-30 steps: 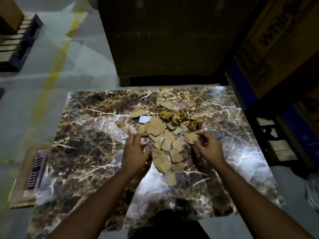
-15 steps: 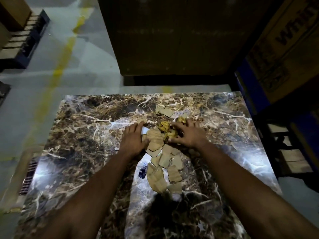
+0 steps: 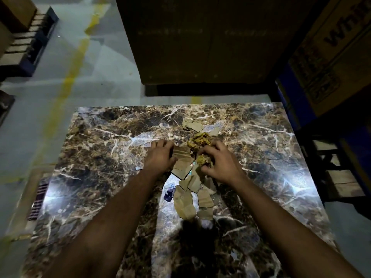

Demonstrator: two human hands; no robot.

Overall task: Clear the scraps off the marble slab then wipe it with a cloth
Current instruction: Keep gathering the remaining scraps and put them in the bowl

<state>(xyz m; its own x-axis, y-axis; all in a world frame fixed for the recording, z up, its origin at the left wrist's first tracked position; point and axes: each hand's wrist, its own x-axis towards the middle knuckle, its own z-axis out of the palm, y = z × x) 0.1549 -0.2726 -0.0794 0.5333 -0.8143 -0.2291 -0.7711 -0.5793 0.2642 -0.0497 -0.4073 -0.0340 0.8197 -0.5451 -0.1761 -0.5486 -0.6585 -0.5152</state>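
A dark brown marble slab with white veins fills the lower half of the view. Torn cardboard scraps lie in a loose pile at its middle, with crumpled yellowish paper balls at the far end of the pile. Two more cardboard pieces lie just beyond. My left hand rests flat on the left side of the pile, fingers pressing the scraps. My right hand curls its fingers round a crumpled paper ball. A small blue and white scrap lies left of the pile.
A large dark cardboard box stands on the floor just beyond the slab. Printed cartons and a wooden pallet crowd the right side. A yellow line crosses the grey floor at left, near another pallet.
Both hands moved from the near part of the pile to its far end. The scraps and paper balls have been pushed closer together, and my right hand has closed on a paper ball.
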